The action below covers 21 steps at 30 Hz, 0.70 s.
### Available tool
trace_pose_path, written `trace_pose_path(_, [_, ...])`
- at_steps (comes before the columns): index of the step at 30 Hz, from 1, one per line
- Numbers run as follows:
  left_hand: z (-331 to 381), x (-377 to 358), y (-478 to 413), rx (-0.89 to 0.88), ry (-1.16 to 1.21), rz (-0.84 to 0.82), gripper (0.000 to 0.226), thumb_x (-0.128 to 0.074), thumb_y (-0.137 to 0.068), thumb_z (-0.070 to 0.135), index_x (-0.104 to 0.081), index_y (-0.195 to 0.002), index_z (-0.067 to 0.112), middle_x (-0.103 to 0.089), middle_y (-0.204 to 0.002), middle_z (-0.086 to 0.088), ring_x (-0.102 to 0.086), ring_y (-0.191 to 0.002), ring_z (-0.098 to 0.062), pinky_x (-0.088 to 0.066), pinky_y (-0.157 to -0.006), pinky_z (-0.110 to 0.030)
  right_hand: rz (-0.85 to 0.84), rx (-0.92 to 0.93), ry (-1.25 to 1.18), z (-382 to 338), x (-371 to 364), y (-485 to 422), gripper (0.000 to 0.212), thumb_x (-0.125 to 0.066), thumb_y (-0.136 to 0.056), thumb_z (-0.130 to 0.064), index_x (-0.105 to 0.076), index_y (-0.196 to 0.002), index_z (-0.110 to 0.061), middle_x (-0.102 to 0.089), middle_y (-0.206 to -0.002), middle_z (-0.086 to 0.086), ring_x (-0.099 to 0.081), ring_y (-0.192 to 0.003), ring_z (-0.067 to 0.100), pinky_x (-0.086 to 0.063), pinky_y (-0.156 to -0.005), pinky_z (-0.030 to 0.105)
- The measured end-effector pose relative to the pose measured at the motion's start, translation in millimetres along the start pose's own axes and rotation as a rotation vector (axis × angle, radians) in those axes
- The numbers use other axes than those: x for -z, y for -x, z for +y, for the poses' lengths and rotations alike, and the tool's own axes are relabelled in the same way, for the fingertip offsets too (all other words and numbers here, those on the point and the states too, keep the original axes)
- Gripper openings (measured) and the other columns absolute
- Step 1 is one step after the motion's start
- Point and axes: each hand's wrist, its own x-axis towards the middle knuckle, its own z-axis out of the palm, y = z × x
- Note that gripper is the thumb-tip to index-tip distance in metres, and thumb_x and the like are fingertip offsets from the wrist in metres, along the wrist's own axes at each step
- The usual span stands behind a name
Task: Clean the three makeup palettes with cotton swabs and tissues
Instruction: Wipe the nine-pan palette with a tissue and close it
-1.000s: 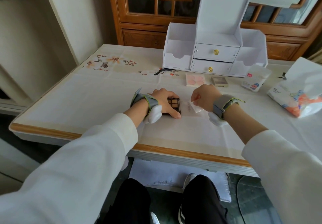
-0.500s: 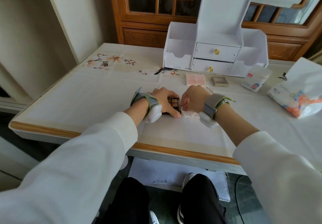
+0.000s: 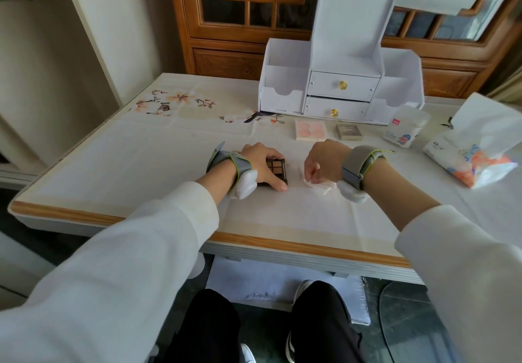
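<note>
The left hand (image 3: 261,166) is resting on the tabletop (image 3: 135,162) and gripping the brown palette (image 3: 278,168), fingers curling over its far edge and thumb lying along its near edge. The brown palette is lying open, pans facing up, near the front middle of the tabletop. The right hand (image 3: 324,162) is sitting just beside it, apart from it, fingers curling downward. It appears to be pinching a white tissue (image 3: 324,188) that is touching the tabletop, though the grip is partly hidden. The pink palette (image 3: 310,130) and the small beige palette (image 3: 347,132) are lying side by side farther back, just in front of the white organizer (image 3: 341,85). The cotton swab pack (image 3: 405,128) and the tissue pack (image 3: 474,162) are sitting to the right.
</note>
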Motion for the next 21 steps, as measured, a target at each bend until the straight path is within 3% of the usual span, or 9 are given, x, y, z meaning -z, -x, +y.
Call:
trace_pose_path(5, [0,1,-1,-0.003,0.004,0.002,0.08,-0.083,-0.059,0.051,-0.052,-0.131,0.034,-0.057,-0.129,0.006,-0.051,-0.119,-0.019,-0.039,-0.088,-0.024,0.088,-0.06,0.059,3,-9,1,0.012,-0.06,-0.073,-0.016,-0.069,-0.073,-0.024,-0.069,-0.082,-0.006,-0.059,-0.084,0.02,-0.043,-0.074,0.025])
trace_pose_path(8, [0,1,0,0.003,0.015,0.001,0.081,-0.084,-0.059,0.05,-0.051,-0.132,0.034,-0.057,-0.129,0.006,-0.052,-0.119,-0.019,-0.04,-0.09,-0.025,0.107,-0.108,0.0,3,-13,-4,0.015,-0.061,-0.072,-0.016,-0.073,-0.081,-0.017,-0.071,-0.089,0.002,-0.06,-0.09,0.025,-0.053,-0.076,0.03])
trace_pose_path(14, [0,1,1,0.004,-0.016,0.009,0.081,-0.082,-0.063,0.049,-0.049,-0.135,0.033,-0.054,-0.132,0.005,-0.049,-0.122,-0.02,-0.035,-0.086,-0.022,0.193,-0.24,-0.191,3,-16,-18,0.017,-0.063,-0.075,-0.015,-0.073,-0.088,-0.009,-0.07,-0.096,0.01,-0.064,-0.088,0.028,-0.056,-0.077,0.034])
trace_pose_path(17, [0,1,0,0.015,-0.032,0.018,0.081,-0.082,-0.063,0.049,-0.047,-0.135,0.034,-0.052,-0.134,0.004,-0.047,-0.124,-0.02,-0.034,-0.087,-0.022,0.23,-0.253,-0.233,-2,-14,-23,0.011,-0.061,-0.077,-0.014,-0.071,-0.083,-0.016,-0.068,-0.092,0.008,-0.062,-0.086,0.028,-0.054,-0.071,0.03])
trace_pose_path(21, [1,0,-2,0.014,-0.023,0.019,0.079,-0.082,-0.061,0.049,-0.05,-0.132,0.036,-0.055,-0.129,0.006,-0.05,-0.12,-0.019,-0.037,-0.086,-0.023,0.25,-0.191,-0.223,-10,-15,-24,0.011,-0.06,-0.074,-0.021,-0.065,-0.069,-0.03,-0.07,-0.087,0.0,-0.063,-0.082,0.023,-0.055,-0.076,0.03])
